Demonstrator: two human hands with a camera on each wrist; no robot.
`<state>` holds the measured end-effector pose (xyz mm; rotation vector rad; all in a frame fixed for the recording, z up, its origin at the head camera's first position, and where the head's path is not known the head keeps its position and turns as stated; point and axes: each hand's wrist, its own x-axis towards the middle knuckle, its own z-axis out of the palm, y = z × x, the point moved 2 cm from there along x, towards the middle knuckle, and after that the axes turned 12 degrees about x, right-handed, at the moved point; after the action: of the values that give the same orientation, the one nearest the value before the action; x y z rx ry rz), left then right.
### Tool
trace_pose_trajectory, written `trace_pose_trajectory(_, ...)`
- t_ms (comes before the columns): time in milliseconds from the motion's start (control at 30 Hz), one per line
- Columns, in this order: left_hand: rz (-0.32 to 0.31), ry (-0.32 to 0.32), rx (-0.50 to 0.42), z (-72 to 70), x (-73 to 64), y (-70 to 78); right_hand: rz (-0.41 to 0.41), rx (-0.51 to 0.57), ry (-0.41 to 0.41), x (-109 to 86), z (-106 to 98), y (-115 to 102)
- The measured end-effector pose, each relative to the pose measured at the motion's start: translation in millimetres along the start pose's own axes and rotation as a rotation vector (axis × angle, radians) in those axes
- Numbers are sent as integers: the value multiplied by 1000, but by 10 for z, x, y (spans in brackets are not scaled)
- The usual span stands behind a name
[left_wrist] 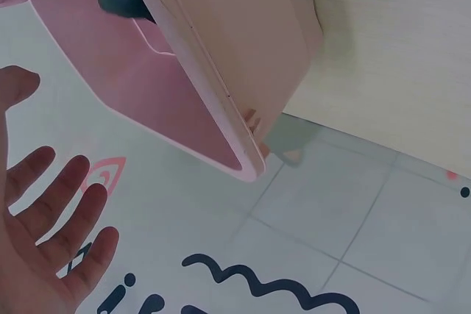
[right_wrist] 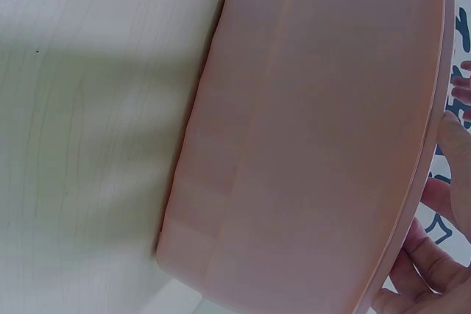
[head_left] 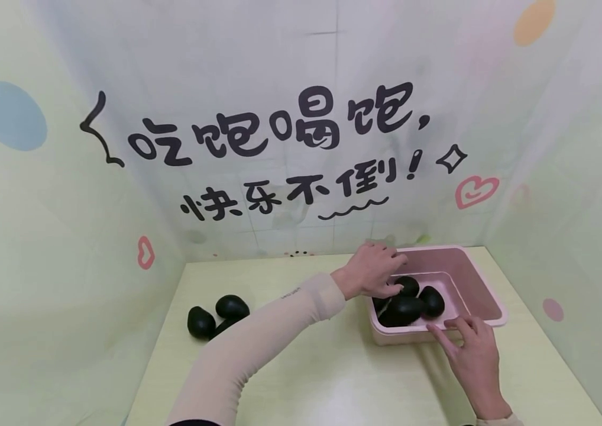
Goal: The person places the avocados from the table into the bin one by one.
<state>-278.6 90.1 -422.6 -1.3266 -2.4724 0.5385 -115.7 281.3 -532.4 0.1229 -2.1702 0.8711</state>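
A pink plastic bin (head_left: 458,266) stands at the table's right, with several dark, smooth avocados (head_left: 401,310) lying mostly in its left half. My left hand (head_left: 370,271) is over the bin's left side above the avocados. Its fingers are spread and hold nothing, as the left hand (left_wrist: 51,218) in its own wrist view also shows. At the near rim, my right hand (head_left: 473,355) pinches the bin's edge between thumb and fingers. The right wrist view shows that hand's fingers (right_wrist: 427,255) at the rim, beside the bin's outer wall (right_wrist: 316,137).
On the table's left lies a small group of avocados (head_left: 232,307), partly hidden behind my left sleeve (head_left: 258,343). The pale table (head_left: 333,367) meets a printed backdrop (head_left: 280,71) with lettering and coloured dots, which also closes in both sides.
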Motion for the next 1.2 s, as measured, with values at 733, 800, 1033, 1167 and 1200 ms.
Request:
trace_pose_trajectory(733, -80, 9, -102, 82, -147, -79, 37, 33, -15, -5, 0, -15)
trace_pose_trajectory(800, -94, 11, -112, 98, -166, -90, 42, 36, -17, -9, 0, -12)
trace_pose_trajectory(1033, -125, 3, -127, 218, -266, -94, 41, 40, -22, -11, 1, -7)
trace_pose_trajectory(1167, -155, 12, -157, 271, -327, -110, 35, 35, -18, -11, 7, -3)
trace_pose_trajectory(1200, -168, 18, -169, 279, -343, -119, 35, 35, -16, -9, 9, -2)
